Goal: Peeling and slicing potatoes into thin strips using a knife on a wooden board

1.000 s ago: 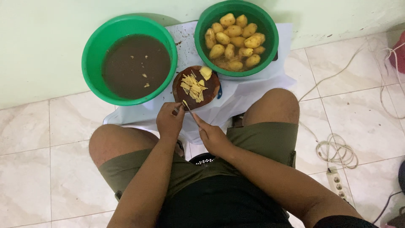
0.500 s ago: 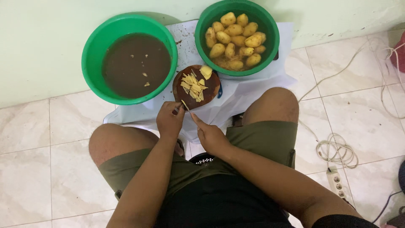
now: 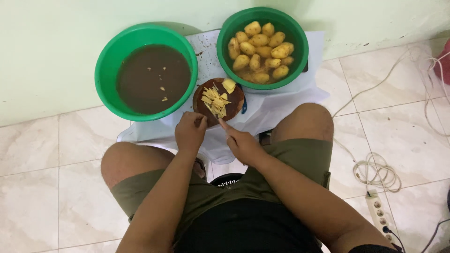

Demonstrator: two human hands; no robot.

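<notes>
hands [image 3: 190, 133] at cutting board [image 3: 234, 100], potato strips [image 3: 214, 100], two green basins [image 3: 105, 89]

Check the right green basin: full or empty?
Partly full. The right basin holds a heap of peeled yellow potatoes covering its bottom, sitting well below the rim.

On the tiled floor [image 3: 56, 154], a white sheet [image 3: 276, 100] carries two green basins [image 3: 105, 70] and a round board [image 3: 234, 100].

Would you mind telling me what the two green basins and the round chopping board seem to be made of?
The two green basins look like moulded plastic: uniform bright colour, smooth rolled rims, a slight sheen. The round chopping board, under the cut yellow strips, appears to be wood: dark brown, matte, thick-edged, though its grain is too small to make out.
</notes>
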